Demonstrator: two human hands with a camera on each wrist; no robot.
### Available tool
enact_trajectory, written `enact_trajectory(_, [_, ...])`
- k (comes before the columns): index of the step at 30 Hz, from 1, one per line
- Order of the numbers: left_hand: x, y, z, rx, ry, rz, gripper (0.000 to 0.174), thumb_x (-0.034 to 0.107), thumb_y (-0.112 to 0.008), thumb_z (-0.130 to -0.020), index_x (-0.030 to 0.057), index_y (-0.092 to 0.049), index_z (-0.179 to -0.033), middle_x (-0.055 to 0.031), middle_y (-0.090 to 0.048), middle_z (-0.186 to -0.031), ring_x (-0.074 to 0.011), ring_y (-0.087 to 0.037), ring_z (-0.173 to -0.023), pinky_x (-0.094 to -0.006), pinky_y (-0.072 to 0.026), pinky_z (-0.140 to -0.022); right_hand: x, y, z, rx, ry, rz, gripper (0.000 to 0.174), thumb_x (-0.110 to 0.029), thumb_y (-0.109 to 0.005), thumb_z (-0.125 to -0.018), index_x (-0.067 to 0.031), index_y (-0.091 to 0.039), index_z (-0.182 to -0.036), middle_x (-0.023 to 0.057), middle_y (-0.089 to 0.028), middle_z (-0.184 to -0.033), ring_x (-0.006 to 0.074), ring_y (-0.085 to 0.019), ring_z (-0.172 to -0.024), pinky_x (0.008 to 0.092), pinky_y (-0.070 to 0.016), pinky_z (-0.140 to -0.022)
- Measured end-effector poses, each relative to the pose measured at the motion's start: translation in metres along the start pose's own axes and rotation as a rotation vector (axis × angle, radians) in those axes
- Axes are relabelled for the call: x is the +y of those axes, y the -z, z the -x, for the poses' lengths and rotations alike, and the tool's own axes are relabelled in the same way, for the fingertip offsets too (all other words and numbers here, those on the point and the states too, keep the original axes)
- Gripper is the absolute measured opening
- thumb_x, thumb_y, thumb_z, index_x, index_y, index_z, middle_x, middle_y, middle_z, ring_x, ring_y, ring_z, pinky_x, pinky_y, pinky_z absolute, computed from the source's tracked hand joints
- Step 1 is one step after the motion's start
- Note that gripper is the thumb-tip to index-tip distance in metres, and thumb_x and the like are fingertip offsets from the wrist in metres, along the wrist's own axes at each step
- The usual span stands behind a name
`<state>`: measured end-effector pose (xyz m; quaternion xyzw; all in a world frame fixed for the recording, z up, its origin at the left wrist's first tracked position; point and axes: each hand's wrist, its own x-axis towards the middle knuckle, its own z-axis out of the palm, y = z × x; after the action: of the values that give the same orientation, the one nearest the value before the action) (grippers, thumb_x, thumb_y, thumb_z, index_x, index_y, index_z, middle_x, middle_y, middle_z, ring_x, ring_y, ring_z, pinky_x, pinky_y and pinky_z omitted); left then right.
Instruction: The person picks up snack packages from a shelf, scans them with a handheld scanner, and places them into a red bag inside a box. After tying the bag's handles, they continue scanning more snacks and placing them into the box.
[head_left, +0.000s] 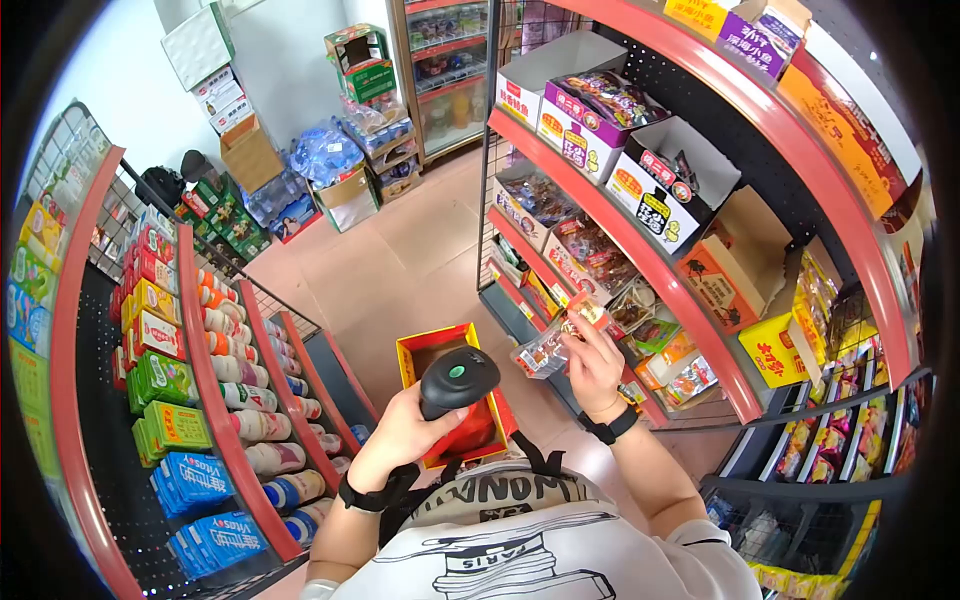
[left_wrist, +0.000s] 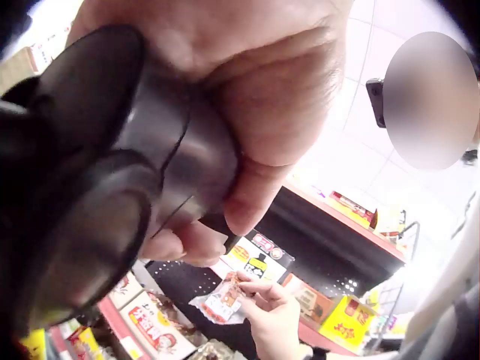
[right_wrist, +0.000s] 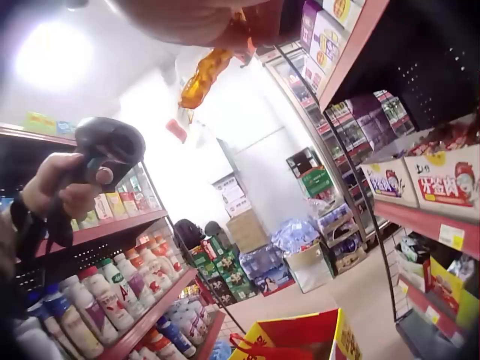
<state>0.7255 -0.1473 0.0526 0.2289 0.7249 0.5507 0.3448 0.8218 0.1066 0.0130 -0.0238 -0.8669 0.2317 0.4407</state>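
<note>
My left hand (head_left: 412,432) grips a black handheld barcode scanner (head_left: 462,382) with a green mark on top. In the left wrist view the fingers and thumb wrap round the scanner (left_wrist: 187,142). My right hand (head_left: 597,372) pinches a clear snack packet (head_left: 543,352) with a reddish top and a white label. It holds the packet in front of the right-hand shelves, to the right of the scanner. From the right wrist the packet (right_wrist: 206,79) shows orange-brown contents, and much of the hand is cut off by the frame.
Below the scanner is an open red and yellow box (head_left: 402,362). A left rack (head_left: 185,330) bears bottles and cartons. Right-hand shelves (head_left: 630,215) hold boxes of snacks. Stacked cartons and plastic-wrapped bottles (head_left: 325,155) stand at the back, near a glass-door fridge (head_left: 445,80).
</note>
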Motion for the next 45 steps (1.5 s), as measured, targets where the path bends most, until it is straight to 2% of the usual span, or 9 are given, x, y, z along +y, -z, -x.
enact_trajectory(18, [0.030,-0.028,-0.002,-0.173,0.014,-0.063,0.026,0.015,-0.068,-0.079,-0.0001,-0.061,-0.099,-0.0054,-0.064,-0.084,-0.0111,-0.055,-0.078,-0.0271,-0.0447,-0.076,0.011,0.031,0.006,0.071,0.056,0.152,0.029,0.010,-0.059,-0.064,-0.0030,-0.066,-0.089,0.0141,-0.062,-0.111,0.0300,-0.062,-0.083,0.0340,-0.0511,-0.069])
enact_trajectory(24, [0.023,-0.036,0.000,-0.118,-0.010,-0.013,0.028,0.014,-0.068,-0.080,0.0003,-0.059,-0.103,-0.0030,-0.062,-0.082,-0.0093,-0.053,-0.074,-0.0252,-0.0443,-0.071,0.013,0.044,0.005,0.098,0.074,0.162,0.028,0.010,-0.059,-0.064,-0.0030,-0.066,-0.088,0.0127,-0.062,-0.111,0.0287,-0.062,-0.080,0.0333,-0.0511,-0.067])
enact_trajectory(27, [0.021,-0.033,0.003,-0.063,0.024,0.017,0.028,0.013,-0.068,-0.081,0.0004,-0.058,-0.104,-0.0020,-0.061,-0.081,-0.0079,-0.054,-0.072,-0.0252,-0.0454,-0.067,0.010,0.072,-0.013,0.104,0.064,0.231,0.027,0.009,-0.057,-0.066,-0.0034,-0.066,-0.088,0.0124,-0.062,-0.112,0.0277,-0.061,-0.074,0.0334,-0.0500,-0.065])
enact_trajectory(33, [0.006,-0.024,0.015,0.036,0.022,0.169,0.022,0.013,-0.067,-0.082,-0.0002,-0.058,-0.097,-0.0015,-0.061,-0.079,-0.0088,-0.058,-0.067,-0.0234,-0.0468,-0.059,0.034,0.164,-0.090,0.275,0.078,0.497,0.024,0.008,-0.053,-0.074,-0.0018,-0.063,-0.093,0.0125,-0.059,-0.117,0.0306,-0.059,-0.096,0.0369,-0.0492,-0.076])
enact_trajectory(36, [-0.011,-0.017,0.022,0.126,0.066,0.118,0.020,0.012,-0.068,-0.082,0.0009,-0.058,-0.094,-0.0008,-0.060,-0.076,-0.0074,-0.054,-0.062,-0.0233,-0.0447,-0.056,0.048,0.198,-0.120,0.313,0.084,0.669,0.025,0.005,-0.051,-0.076,-0.0016,-0.061,-0.098,0.0139,-0.059,-0.114,0.0335,-0.058,-0.096,0.0398,-0.0479,-0.079])
enact_trajectory(38, [-0.026,-0.013,0.026,0.139,0.081,0.122,0.018,0.012,-0.067,-0.082,0.0013,-0.058,-0.093,0.0001,-0.058,-0.073,-0.0069,-0.053,-0.060,-0.0231,-0.0433,-0.054,0.056,0.209,-0.132,0.264,-0.112,0.810,0.026,0.003,-0.049,-0.077,-0.0013,-0.058,-0.101,0.0165,-0.058,-0.111,0.0356,-0.057,-0.096,0.0416,-0.0469,-0.081])
enact_trajectory(39, [-0.031,-0.011,0.028,0.152,0.096,0.124,0.017,0.011,-0.067,-0.081,0.0017,-0.058,-0.091,0.0010,-0.057,-0.071,-0.0064,-0.051,-0.058,-0.0229,-0.0420,-0.052,0.065,0.212,-0.135,0.260,-0.108,0.807,0.026,0.003,-0.049,-0.077,-0.0013,-0.058,-0.101,0.0165,-0.058,-0.111,0.0356,-0.057,-0.096,0.0416,-0.0469,-0.081])
enact_trajectory(43, [-0.037,-0.009,0.035,0.210,0.115,0.170,0.015,0.011,-0.067,-0.082,0.0021,-0.057,-0.089,0.0023,-0.054,-0.067,-0.0057,-0.049,-0.056,-0.0228,-0.0398,-0.050,0.100,0.207,-0.135,0.007,-0.288,0.864,0.022,0.001,-0.047,-0.077,0.0007,-0.056,-0.097,0.0210,-0.058,-0.105,0.0371,-0.057,-0.095,0.0428,-0.0458,-0.080])
enact_trajectory(45, [-0.040,-0.007,0.037,0.241,0.099,0.181,0.014,0.011,-0.066,-0.082,0.0025,-0.057,-0.089,0.0022,-0.054,-0.067,-0.0052,-0.048,-0.057,-0.0224,-0.0397,-0.050,0.117,0.200,-0.133,-0.231,-0.354,0.804,0.021,-0.001,-0.046,-0.077,0.0011,-0.055,-0.096,0.0223,-0.058,-0.101,0.0392,-0.055,-0.095,0.0431,-0.0450,-0.080])
